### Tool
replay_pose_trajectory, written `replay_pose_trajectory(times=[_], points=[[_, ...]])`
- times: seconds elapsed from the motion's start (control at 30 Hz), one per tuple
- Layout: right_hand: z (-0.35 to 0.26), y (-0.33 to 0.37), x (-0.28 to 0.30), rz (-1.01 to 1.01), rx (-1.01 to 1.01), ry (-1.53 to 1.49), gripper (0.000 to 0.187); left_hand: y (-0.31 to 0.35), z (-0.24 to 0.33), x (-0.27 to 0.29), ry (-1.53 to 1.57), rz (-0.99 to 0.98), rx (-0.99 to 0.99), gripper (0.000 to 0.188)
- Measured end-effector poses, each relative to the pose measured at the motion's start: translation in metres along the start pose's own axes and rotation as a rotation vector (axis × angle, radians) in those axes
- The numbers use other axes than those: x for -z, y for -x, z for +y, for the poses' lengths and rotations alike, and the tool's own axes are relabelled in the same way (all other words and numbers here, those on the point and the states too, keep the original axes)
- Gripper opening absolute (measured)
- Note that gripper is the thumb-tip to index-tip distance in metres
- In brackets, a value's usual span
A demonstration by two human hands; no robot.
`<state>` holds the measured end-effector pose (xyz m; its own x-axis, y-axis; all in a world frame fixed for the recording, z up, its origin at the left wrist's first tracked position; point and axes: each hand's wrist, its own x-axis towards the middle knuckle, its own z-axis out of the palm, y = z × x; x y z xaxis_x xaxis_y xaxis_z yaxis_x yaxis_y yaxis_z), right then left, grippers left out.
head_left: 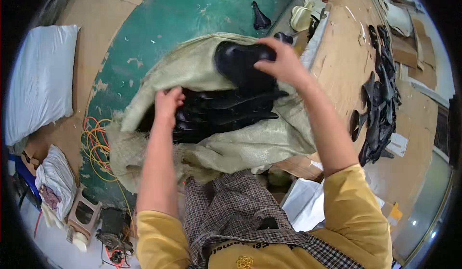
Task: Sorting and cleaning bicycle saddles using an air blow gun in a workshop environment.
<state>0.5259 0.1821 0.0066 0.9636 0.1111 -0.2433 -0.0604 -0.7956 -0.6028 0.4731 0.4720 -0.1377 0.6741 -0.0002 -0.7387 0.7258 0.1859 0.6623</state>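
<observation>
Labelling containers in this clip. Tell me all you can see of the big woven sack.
The woven sack is pale greenish-beige, of coarse plastic-looking weave, limp and crumpled. It lies open on the green floor before the person, its mouth folded back in loose rolls with a frayed lower-left edge. Inside sits a stack of glossy black moulded pieces. The left hand reaches into the mouth onto the stack; the right hand holds one black piece above the far rim. Its near side rests against the person's checked apron.
</observation>
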Motion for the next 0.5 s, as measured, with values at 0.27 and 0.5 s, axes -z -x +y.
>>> replay_pose_trajectory(times=[0.27,0.5], points=[[-0.068,0.068,-0.112,-0.242,0.354,-0.181,0.038,-0.009,0.058,0.024,0.090,0.054,-0.079,0.065],[0.011,0.029,-0.040,-0.271,-0.020,0.033,0.018,0.027,-0.010,0.021,-0.091,-0.014,-0.011,0.054]])
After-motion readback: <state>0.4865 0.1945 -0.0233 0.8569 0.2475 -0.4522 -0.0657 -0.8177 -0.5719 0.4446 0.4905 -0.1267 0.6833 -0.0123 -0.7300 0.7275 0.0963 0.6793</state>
